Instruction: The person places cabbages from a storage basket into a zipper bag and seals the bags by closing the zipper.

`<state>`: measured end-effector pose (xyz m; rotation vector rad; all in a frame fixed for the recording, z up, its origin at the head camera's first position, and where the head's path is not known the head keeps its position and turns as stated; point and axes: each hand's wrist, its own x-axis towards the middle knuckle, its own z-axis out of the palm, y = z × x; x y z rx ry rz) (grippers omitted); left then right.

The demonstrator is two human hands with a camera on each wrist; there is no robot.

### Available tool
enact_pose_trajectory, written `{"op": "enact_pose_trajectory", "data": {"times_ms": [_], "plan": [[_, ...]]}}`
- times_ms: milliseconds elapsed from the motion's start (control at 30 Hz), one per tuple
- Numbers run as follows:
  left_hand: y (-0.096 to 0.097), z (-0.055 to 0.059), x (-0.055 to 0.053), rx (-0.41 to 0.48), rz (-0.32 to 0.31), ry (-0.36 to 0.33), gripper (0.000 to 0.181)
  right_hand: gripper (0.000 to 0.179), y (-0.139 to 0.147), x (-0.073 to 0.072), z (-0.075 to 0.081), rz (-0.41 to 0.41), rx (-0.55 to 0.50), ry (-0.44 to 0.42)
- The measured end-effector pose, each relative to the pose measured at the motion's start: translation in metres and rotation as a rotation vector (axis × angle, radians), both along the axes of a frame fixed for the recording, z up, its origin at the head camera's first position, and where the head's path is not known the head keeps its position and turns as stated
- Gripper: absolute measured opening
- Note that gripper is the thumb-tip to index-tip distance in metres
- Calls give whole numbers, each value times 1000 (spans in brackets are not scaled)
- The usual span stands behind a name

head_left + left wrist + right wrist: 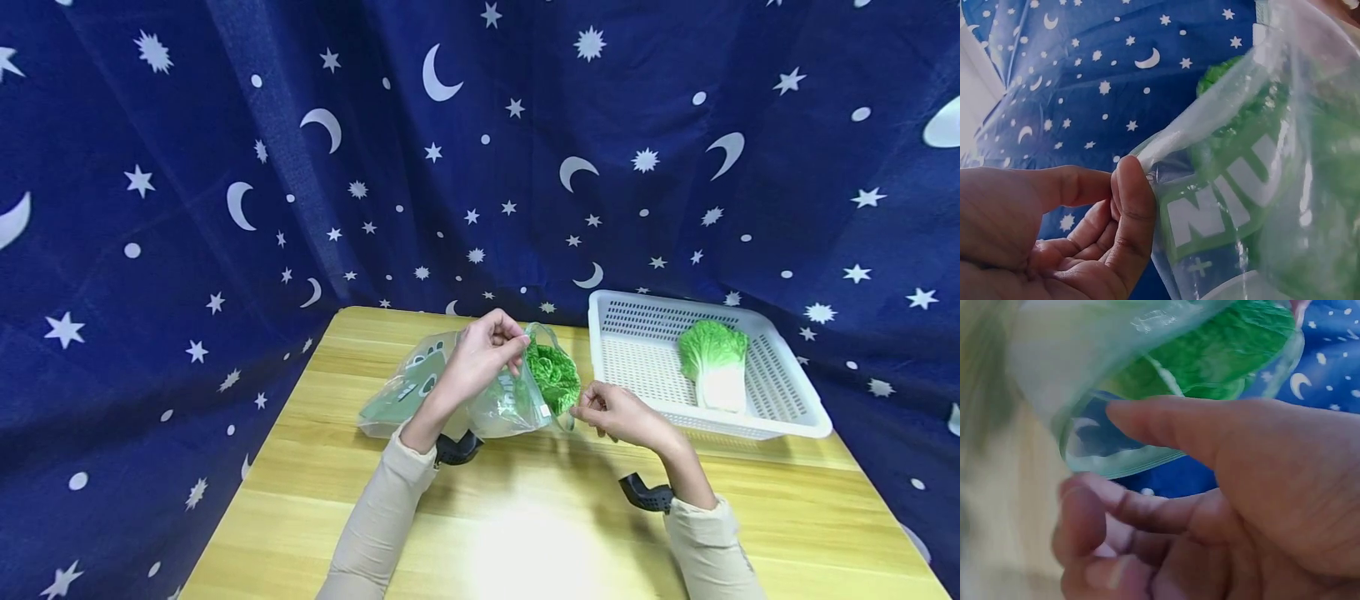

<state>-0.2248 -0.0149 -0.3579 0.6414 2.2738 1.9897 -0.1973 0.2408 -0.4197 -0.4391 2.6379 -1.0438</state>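
Note:
A clear zip bag with green print lies on its side on the wooden table, its mouth spread toward the right. Inside the mouth shows a green leafy vegetable, also seen through the film in the left wrist view. My left hand pinches the bag's rim between thumb and index finger, at the upper corner of the mouth. At the lower rim is my right hand; in the right wrist view its thumb stands apart from the loosely curled fingers, with the rim passing between them.
A white slotted basket stands right of the bag, holding a napa cabbage. The wooden table ends at a dark blue curtain with moons and stars. Camera mounts sit on both wrists.

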Motion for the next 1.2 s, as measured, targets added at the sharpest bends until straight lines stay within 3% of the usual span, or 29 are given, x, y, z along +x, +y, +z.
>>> {"op": "enact_pose_trajectory", "data": {"times_ms": [133,267,467,567,700,800,1033,1200], "plan": [[0,0,1,-6,-14,3,8,27,-1,-4,-11,40,39,-92],[0,0,0,1,-6,11,8,24,-2,-8,-16,10,-3,-135],[-1,3,-2,10,11,19,8,32,1,-11,-19,88,-61,-158],[-5,5,-3,46,31,29,8,35,0,-10,-14,41,-117,-134],[-19,10,-7,167,75,37,9,36,-5,-10,5,-61,-242,-94],[-34,20,-12,233,108,54,9,34,-13,-10,26,-136,-346,-64],[-57,54,-32,223,169,71,4,32,-31,-11,77,-293,-608,52],[-64,65,-38,202,191,72,6,37,-41,-10,99,-329,-702,151]]}}
